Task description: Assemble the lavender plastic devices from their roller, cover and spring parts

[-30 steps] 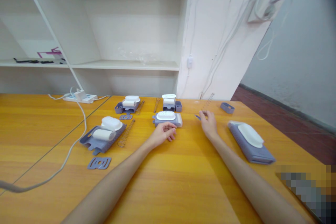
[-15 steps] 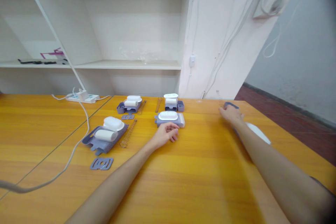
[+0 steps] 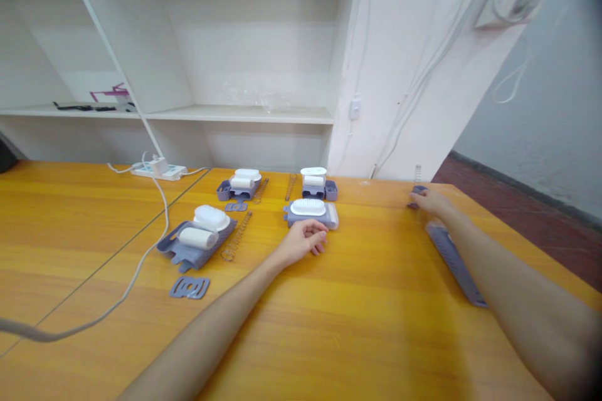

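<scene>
My left hand (image 3: 304, 242) rests on the orange table (image 3: 329, 313) with its fingers loosely curled and nothing in them, just in front of a grey tray carrying a white brush-like part (image 3: 310, 212). My right hand (image 3: 430, 200) reaches to the far right edge of the table. Its fingers lie on a small grey plastic piece (image 3: 416, 190) beside a thin metal spring (image 3: 417, 172). My right forearm covers most of a long grey tray (image 3: 452, 255).
Grey trays with white parts (image 3: 200, 239), (image 3: 242, 183), (image 3: 316, 184) stand left and behind. Coil springs (image 3: 236, 237) and a flat grey plate (image 3: 190, 287) lie beside them. A white power strip (image 3: 157, 169) and its cable (image 3: 141, 263) cross the left side. White shelves stand behind.
My right hand has moved from the table's middle to the far right, onto the small grey piece. Its forearm now hides the long tray's white part. My left hand has stayed put.
</scene>
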The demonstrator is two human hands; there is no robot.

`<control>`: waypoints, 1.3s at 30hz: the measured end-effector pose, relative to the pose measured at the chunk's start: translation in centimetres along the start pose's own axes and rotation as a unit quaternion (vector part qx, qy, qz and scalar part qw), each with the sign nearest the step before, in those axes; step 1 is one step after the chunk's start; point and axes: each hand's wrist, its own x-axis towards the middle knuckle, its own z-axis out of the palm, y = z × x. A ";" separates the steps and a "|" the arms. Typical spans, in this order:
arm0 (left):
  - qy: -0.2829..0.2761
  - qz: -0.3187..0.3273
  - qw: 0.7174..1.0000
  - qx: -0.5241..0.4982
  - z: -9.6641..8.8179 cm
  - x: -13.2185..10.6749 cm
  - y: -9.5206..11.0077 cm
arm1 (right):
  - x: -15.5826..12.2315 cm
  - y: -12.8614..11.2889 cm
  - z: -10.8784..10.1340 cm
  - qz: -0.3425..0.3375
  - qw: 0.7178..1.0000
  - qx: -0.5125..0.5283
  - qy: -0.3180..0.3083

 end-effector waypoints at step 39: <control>-0.086 0.211 0.819 0.527 2.8 -2.9 2.7 | -21.0 -15.0 -6.8 -0.143 0.803 0.499 -0.294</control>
